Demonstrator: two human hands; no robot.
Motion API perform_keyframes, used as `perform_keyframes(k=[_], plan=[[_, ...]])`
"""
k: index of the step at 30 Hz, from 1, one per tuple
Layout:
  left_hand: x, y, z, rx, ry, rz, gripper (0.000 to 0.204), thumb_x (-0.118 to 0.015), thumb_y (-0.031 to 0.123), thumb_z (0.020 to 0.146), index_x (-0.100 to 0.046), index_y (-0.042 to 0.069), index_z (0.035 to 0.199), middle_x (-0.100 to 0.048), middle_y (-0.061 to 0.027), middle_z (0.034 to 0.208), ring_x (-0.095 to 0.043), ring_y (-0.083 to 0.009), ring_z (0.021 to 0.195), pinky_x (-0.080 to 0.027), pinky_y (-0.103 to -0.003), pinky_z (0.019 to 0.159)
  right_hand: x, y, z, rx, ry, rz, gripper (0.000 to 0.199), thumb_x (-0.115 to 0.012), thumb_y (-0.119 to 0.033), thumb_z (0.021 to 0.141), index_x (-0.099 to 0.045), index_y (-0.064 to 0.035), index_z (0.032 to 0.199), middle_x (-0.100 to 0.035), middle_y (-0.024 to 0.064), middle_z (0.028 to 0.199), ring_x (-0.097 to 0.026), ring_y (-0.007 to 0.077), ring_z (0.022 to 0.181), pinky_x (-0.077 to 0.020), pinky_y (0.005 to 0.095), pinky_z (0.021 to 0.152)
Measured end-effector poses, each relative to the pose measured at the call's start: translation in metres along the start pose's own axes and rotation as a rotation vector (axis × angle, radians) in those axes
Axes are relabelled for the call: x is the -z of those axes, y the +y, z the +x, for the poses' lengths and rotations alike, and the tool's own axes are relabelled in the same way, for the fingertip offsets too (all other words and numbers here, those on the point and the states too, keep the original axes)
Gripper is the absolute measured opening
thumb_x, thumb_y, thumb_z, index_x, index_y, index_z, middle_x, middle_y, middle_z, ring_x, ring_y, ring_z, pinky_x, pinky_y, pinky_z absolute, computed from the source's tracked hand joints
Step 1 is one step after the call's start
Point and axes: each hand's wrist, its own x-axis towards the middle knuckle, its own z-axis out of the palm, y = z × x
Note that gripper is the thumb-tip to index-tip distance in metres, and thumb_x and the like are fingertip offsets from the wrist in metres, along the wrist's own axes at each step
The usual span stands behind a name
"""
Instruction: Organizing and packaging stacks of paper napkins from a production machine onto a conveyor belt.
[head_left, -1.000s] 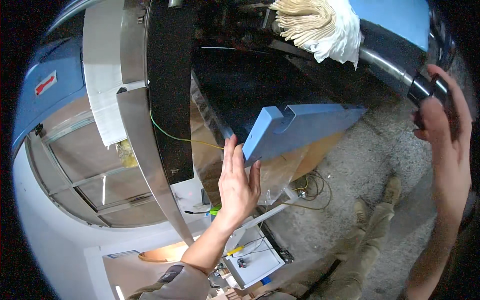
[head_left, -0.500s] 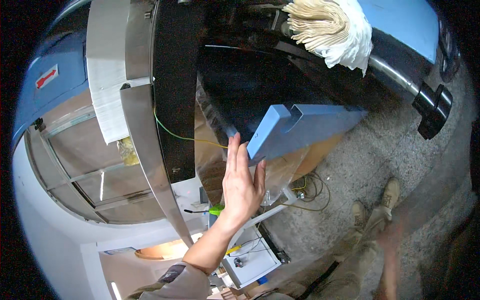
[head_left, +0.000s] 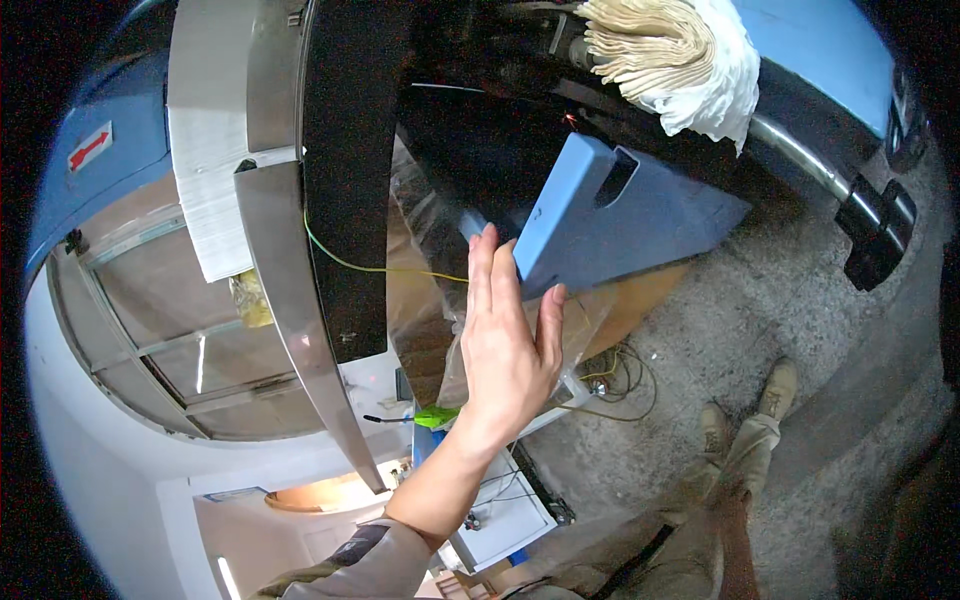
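Note:
A blue sheet-metal panel (head_left: 630, 220) with a folded edge and a notch juts out from the dark machine. My left hand (head_left: 510, 345) lies against the lower end of its folded edge, fingers stretched out together and thumb apart. The fingertips appear to touch the panel, without wrapping round it. A thin yellow-green wire (head_left: 390, 268) runs from a black panel to behind the left fingers. Dim and blurred, my right hand (head_left: 737, 520) hangs low by my trouser leg, its fingers not clear.
A long metal rail (head_left: 300, 330) slants down on the left. A folded cream cloth bundle (head_left: 660, 50) sits at the top, above a metal rod with a black knob (head_left: 878, 230). Coiled cable (head_left: 635, 380) lies on the speckled floor. Clear plastic film (head_left: 425, 210) hangs behind my left hand.
The blue panel has shifted up and turned, showing more of its broad face. My left hand has moved right and slightly up with it. My right arm has swung left.

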Motion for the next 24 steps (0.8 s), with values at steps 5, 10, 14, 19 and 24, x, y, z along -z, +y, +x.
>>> perform_keyframes(k=[5, 10, 14, 19, 24], plan=[[-0.010, 0.014, 0.012, 0.003, 0.062, -0.069, 0.064, -0.064, 0.014, 0.091, -0.031, -0.010, 0.141, -0.030, -0.0376, 0.147, -0.029, -0.0534, 0.139, -0.030, -0.052, 0.113, 0.076, -0.042, -0.026, -0.191, -0.108, 0.343, 0.094, -0.056, -0.070, 0.083, -0.040, -0.0019, 0.145, -0.016, 0.0350, 0.156, -0.017, 0.0547, 0.142, -0.0226, 0.0612, 0.115], [-0.028, 0.029, 0.033, -0.054, 0.190, -0.157, 0.073, -0.064, 0.014, 0.091, -0.022, -0.012, 0.146, -0.022, -0.0372, 0.151, -0.019, -0.0542, 0.143, -0.020, -0.054, 0.117, 0.056, -0.037, -0.017, -0.258, -0.104, 0.352, 0.098, -0.053, -0.075, 0.081, -0.038, -0.0061, 0.149, -0.018, 0.0301, 0.157, -0.020, 0.0500, 0.144, -0.0195, 0.0591, 0.117], [-0.038, 0.047, 0.045, -0.055, 0.213, -0.169, 0.077, -0.065, 0.015, 0.091, -0.019, -0.014, 0.146, -0.022, -0.0380, 0.150, -0.016, -0.0563, 0.142, -0.018, -0.056, 0.117, -0.049, 0.020, 0.017, -0.202, 0.089, 0.158, 0.095, -0.054, -0.073, 0.081, -0.039, -0.0094, 0.150, -0.036, 0.0213, 0.152, -0.030, 0.0433, 0.142, -0.0208, 0.0577, 0.117], [-0.031, 0.035, 0.040, -0.051, 0.233, -0.070, 0.079, -0.067, 0.019, 0.091, -0.020, -0.012, 0.147, -0.025, -0.0363, 0.150, -0.019, -0.0521, 0.143, -0.019, -0.052, 0.117, 0.081, -0.061, -0.017, -0.126, -0.053, 0.282, 0.092, -0.054, -0.070, 0.082, -0.036, -0.0134, 0.152, -0.045, 0.0171, 0.149, -0.035, 0.0416, 0.140, -0.0185, 0.0599, 0.116], [-0.032, 0.042, 0.044, -0.064, 0.259, -0.097, 0.080, -0.069, 0.023, 0.092, -0.022, -0.009, 0.148, -0.028, -0.0354, 0.150, -0.024, -0.0473, 0.144, -0.021, -0.047, 0.118, 0.081, -0.048, -0.023, -0.196, -0.040, 0.289, 0.088, -0.051, -0.068, 0.085, -0.038, -0.0115, 0.151, -0.038, 0.0182, 0.153, -0.033, 0.0442, 0.141, -0.0134, 0.0613, 0.117]])
